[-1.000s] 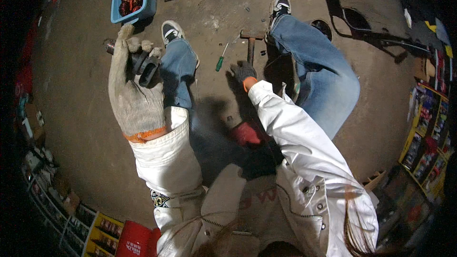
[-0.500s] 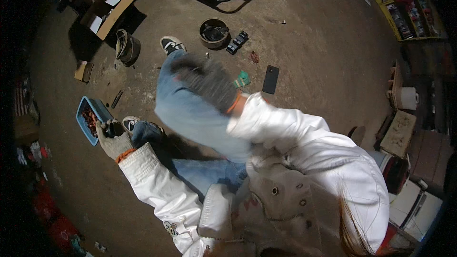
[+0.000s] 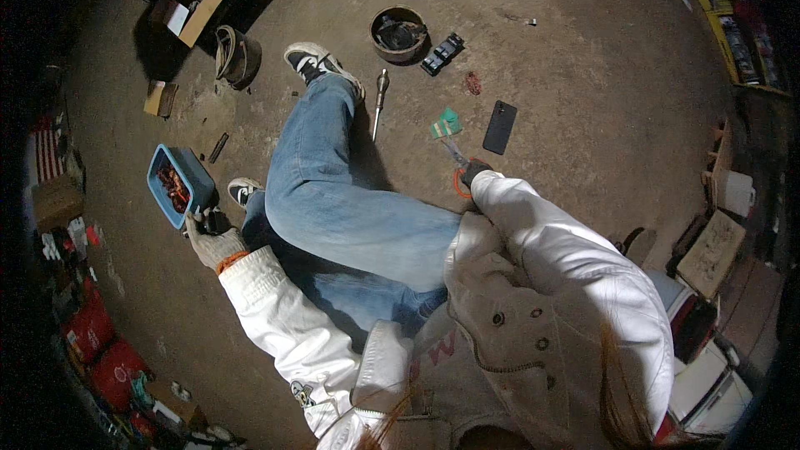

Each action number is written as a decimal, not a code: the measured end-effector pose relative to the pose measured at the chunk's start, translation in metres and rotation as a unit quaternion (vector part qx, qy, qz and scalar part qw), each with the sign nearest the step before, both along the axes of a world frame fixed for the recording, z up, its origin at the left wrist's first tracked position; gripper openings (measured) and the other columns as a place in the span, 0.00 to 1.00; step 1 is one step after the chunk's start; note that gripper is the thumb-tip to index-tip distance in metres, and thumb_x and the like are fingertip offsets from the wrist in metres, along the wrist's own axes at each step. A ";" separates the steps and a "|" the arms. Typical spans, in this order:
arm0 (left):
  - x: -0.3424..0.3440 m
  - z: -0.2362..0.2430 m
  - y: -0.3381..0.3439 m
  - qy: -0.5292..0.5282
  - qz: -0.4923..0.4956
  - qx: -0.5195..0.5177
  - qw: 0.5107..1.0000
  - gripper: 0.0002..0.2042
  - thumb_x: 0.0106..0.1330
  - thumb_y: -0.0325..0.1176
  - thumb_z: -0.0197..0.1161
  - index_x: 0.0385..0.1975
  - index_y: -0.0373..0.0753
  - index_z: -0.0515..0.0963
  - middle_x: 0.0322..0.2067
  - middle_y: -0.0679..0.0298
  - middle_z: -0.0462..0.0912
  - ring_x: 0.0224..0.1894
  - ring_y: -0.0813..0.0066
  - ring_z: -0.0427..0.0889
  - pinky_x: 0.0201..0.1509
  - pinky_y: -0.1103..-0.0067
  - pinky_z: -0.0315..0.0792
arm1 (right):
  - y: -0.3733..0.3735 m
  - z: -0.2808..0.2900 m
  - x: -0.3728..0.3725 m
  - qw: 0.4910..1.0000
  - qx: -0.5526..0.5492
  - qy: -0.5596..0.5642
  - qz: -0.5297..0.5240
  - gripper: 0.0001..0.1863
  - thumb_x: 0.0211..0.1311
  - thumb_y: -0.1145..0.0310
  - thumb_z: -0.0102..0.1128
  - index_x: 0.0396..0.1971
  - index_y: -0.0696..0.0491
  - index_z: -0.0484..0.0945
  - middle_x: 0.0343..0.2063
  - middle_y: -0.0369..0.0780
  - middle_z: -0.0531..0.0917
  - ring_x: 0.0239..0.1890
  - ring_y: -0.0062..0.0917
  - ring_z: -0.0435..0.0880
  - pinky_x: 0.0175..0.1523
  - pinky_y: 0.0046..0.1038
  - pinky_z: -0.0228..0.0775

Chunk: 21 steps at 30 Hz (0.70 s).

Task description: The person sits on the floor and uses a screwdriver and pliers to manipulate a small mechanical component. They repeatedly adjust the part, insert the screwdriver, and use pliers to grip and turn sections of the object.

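Observation:
My left hand (image 3: 215, 242), in a pale grey glove with an orange cuff, is closed around a small black part (image 3: 218, 221). It sits at the near edge of a blue plastic bin (image 3: 200, 179) that holds reddish-brown scraps (image 3: 173, 190). My right hand (image 3: 476, 170), in a dark glove, grips scissors (image 3: 454, 152) with orange handles. Their blades point at a small green-and-pale striped piece (image 3: 447, 123) on the floor. A black phone (image 3: 499, 127) lies to the right of that. Beyond my bent knee, a long screwdriver (image 3: 380, 104) rests on the floor.
Farther off stand a round pan (image 3: 400, 56) of dark parts, a black switch panel (image 3: 442, 54), and a reddish tangle (image 3: 473, 83). A bucket (image 3: 240, 58) and open carton (image 3: 210, 12) are at far left. Shelving (image 3: 733, 25) and boxes (image 3: 710, 252) line the right side.
My right hand has swung from over my raised leg to the right, down beside the striped piece, where it now grips scissors. The screwdriver is uncovered. My left hand stays by the bin.

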<state>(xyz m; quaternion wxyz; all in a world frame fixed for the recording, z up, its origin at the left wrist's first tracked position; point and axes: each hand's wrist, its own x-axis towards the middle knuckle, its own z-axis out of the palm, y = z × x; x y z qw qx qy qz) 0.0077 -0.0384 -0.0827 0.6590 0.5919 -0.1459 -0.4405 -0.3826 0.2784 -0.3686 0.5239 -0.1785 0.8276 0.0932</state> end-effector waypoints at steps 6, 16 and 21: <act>-0.012 0.013 0.010 0.051 -0.025 -0.008 0.998 0.07 0.64 0.33 0.62 0.29 0.39 0.74 0.25 0.66 0.76 0.27 0.75 0.76 0.32 0.78 0.73 | 0.007 -0.023 0.001 0.965 -0.097 0.056 -0.236 0.15 0.65 0.56 0.47 0.42 0.46 0.80 0.37 0.42 0.81 0.36 0.33 0.80 0.39 0.36 0.73; -0.023 0.015 0.012 0.081 -0.017 -0.025 0.996 0.09 0.64 0.37 0.64 0.35 0.39 0.76 0.25 0.67 0.73 0.28 0.78 0.73 0.35 0.80 0.71 | 0.007 -0.026 0.016 0.988 -0.131 0.027 -0.082 0.19 0.59 0.52 0.54 0.45 0.48 0.76 0.38 0.41 0.79 0.37 0.31 0.79 0.41 0.34 0.72; -0.030 0.013 0.013 0.077 -0.065 -0.130 0.986 0.14 0.63 0.33 0.62 0.45 0.33 0.74 0.26 0.68 0.72 0.29 0.80 0.73 0.34 0.82 0.70 | 0.004 -0.013 0.034 0.988 -0.152 -0.025 -0.021 0.23 0.56 0.51 0.58 0.47 0.50 0.74 0.38 0.40 0.78 0.38 0.29 0.78 0.41 0.33 0.72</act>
